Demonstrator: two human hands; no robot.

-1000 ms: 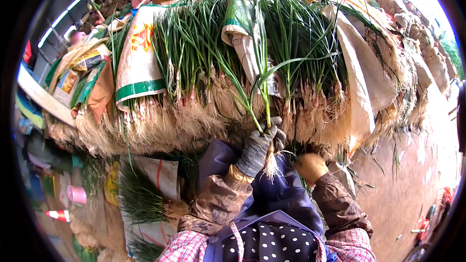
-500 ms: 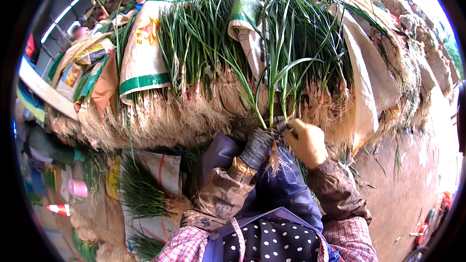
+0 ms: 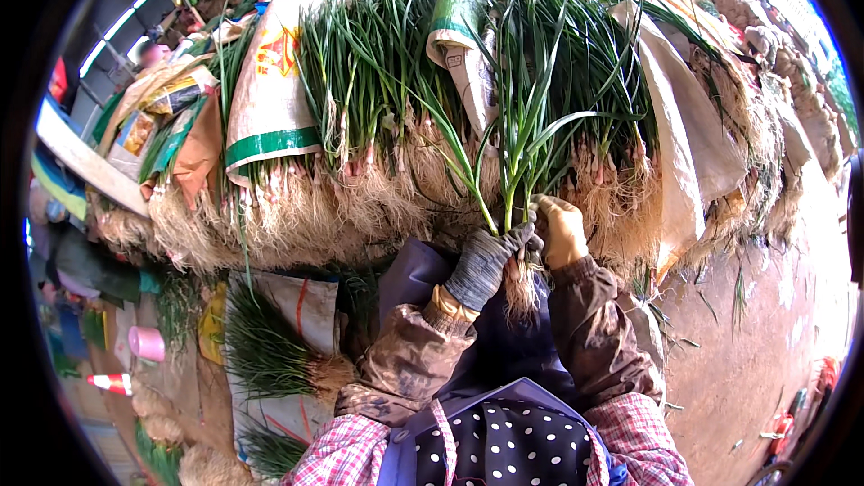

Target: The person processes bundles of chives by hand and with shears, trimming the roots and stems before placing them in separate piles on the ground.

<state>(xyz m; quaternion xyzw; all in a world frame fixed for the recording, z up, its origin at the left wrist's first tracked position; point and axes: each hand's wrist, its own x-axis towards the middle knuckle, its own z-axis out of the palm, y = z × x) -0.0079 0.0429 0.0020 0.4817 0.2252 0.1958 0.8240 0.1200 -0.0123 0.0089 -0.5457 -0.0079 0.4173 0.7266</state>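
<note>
Where the two forearms meet above the lap, the left hand [image 3: 490, 256], in a grey knit glove, is closed around the base of a small bunch of green onions [image 3: 515, 171], held upright with its long leaves fanning upward and its pale roots hanging below the fist. Right hand [image 3: 560, 229], in a tan rubber glove, touches the same bunch from the right at its base, fingers curled against the stalks; whether it fully grips them cannot be told. Both arms wear mud-stained brown sleeve covers [image 3: 409, 360] over plaid cuffs. Below the hands: a dark blue apron [image 3: 504, 351] and a polka-dot garment [image 3: 513, 445]. Directly behind the held bunch: a large heap of green onions [image 3: 360, 126], leaves pointing away, tangled straw-coloured roots facing the person. Draped over and between the heaped onions: several woven sacks, one white with a green band [image 3: 270, 99], one green and white at the centre [image 3: 459, 27], one plain white at the right [image 3: 684, 144]. To the lower left: a smaller pile of green onions lying on a sack [image 3: 270, 351]. Further left: a pink cup [image 3: 146, 342] and a red-and-white striped cone [image 3: 112, 383]. To the right: bare brown ground [image 3: 756, 351] with scattered leaf scraps.
</note>
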